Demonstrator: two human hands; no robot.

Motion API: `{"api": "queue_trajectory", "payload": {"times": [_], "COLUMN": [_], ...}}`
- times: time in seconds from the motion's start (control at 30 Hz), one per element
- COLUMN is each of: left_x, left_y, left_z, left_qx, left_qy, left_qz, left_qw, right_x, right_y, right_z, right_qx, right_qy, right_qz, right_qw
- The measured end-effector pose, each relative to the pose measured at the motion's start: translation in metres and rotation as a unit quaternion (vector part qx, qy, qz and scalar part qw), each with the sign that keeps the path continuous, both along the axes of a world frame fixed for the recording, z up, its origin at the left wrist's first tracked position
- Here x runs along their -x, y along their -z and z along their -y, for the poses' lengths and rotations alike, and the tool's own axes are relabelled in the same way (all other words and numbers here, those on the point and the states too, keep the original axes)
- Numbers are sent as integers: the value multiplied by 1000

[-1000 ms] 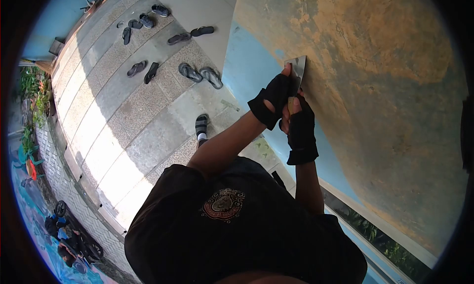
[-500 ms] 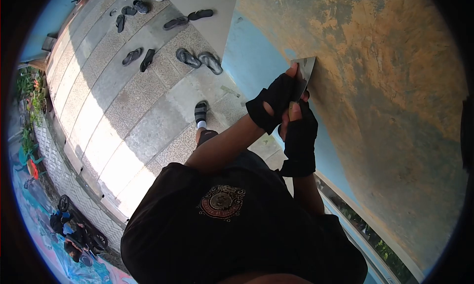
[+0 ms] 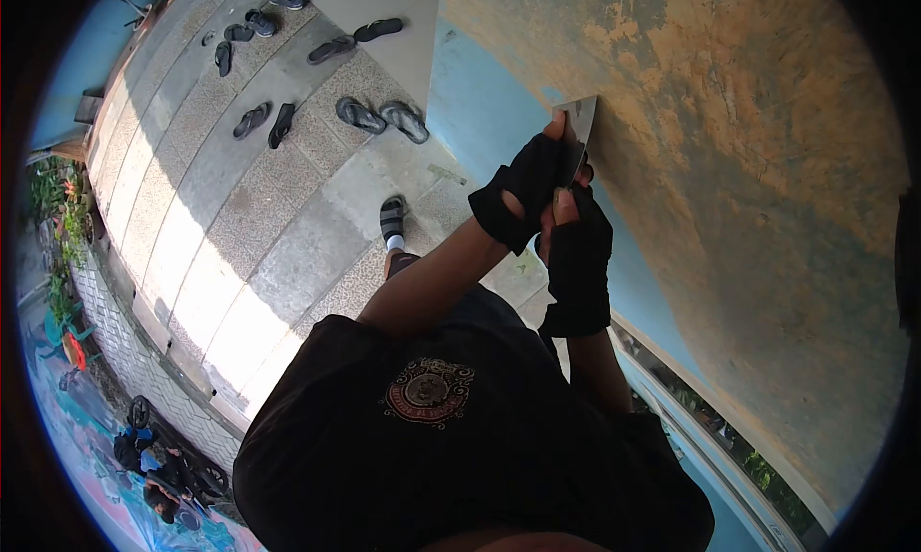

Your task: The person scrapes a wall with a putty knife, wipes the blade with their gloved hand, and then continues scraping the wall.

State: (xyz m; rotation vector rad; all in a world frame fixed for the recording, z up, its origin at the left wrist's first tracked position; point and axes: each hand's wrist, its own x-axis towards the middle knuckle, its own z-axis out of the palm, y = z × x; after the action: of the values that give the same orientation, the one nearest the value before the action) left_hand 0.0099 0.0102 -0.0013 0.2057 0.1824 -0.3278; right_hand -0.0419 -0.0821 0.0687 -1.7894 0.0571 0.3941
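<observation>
A scraper point(image 3: 578, 128) with a wide metal blade meets the patchy wall point(image 3: 739, 159), whose blue paint is worn to an orange-brown and grey surface. My left hand point(image 3: 531, 189), in a black fingerless glove, grips the blade side, its thumb lying along the metal. Just below, my right hand point(image 3: 580, 250), gloved the same way, is closed round the lower end of the scraper. The handle is hidden by my fingers. Both hands are close together beside a strip of light blue paint point(image 3: 480, 92).
Several sandals and shoes point(image 3: 360, 116) lie on the tiled floor point(image 3: 288, 192) to the left. My sandalled foot point(image 3: 392, 216) stands below my left arm. A person by a bicycle point(image 3: 158, 466) is at the far lower left. Potted plants point(image 3: 72, 216) line the left edge.
The view has shifted slightly. My hands and the scraper appear a little farther left and up, with the blade still at the wall and the same grip.
</observation>
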Motion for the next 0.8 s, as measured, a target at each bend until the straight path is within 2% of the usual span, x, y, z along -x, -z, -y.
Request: {"api": "queue_trajectory", "payload": {"times": [0.1,0.17,0.27,0.37,0.43,0.5,0.57,0.6,0.63,0.7,0.77,0.8], "left_x": [7,6,0,-1,3,2,-8,-8,-6,6,0,-2], "left_y": [-1,-2,1,10,-3,2,32,20,14,3,5,7], "left_z": [0,4,-8,-6,-2,3,-11,-11,-8,1,-9,-11], "left_qx": [17,-24,-2,42,42,96,102,78,76,38,34,35], "left_qy": [4,15,-5,6,1,-21,27,-14,-14,11,11,18], "left_qz": [27,-12,34,58,38,-11,97,79,83,33,43,50], "left_qw": [999,1000,999,997,998,995,990,994,994,999,998,998], "right_x": [8,8,6,1,13,3,3,4,1,11,11,8], "right_y": [4,5,12,18,11,6,10,17,19,4,-4,-3], "right_z": [2,0,-3,-6,-1,-8,-8,-7,-11,-8,-5,-9], "right_qx": [-13,-33,-26,19,-1,11,31,33,31,39,16,36], "right_qy": [22,39,46,10,50,31,20,14,7,23,36,21], "right_qz": [13,30,2,89,39,39,31,54,83,72,2,48], "right_qw": [1000,998,999,996,998,999,999,998,996,996,999,998]}}
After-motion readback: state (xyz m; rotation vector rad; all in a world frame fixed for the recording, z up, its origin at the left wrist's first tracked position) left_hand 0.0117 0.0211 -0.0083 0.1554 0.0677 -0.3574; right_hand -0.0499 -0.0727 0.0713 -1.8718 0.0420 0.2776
